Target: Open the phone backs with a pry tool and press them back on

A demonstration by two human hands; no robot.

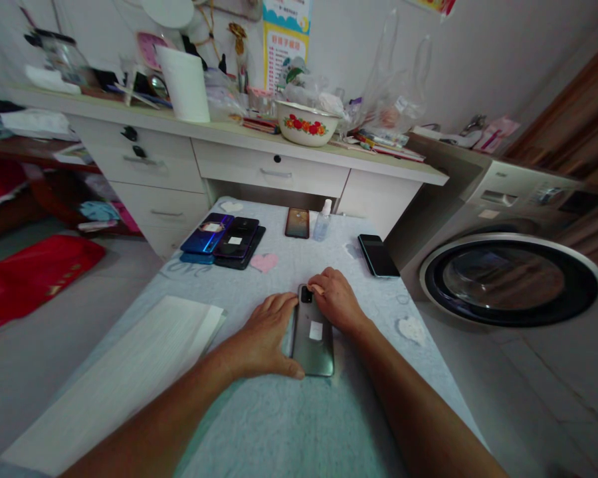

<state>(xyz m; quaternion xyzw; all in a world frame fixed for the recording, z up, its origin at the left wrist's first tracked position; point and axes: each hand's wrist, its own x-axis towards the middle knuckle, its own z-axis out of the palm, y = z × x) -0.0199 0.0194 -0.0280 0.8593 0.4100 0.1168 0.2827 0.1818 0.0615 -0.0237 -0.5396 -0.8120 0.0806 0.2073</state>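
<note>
A grey-green smartphone (pixel 313 348) lies back up on the cloth-covered table, with a white sticker (pixel 315 330) on its back and a dark camera block at its top. My left hand (pixel 266 335) steadies its left side, thumb near the bottom edge and fingertips by the top corner. Closed in a pinch, my right hand (pixel 336 299) is at the camera block. A small tan piece shows at its fingertips, too small to name.
Several phones (pixel 236 236) lie stacked at the back left. A brown phone back (pixel 298 223), a clear spray bottle (pixel 322 222) and a dark-screened phone (pixel 377 255) sit further off. White paper sheets (pixel 129 372) lie left; a washing machine (pixel 483 192) stands right.
</note>
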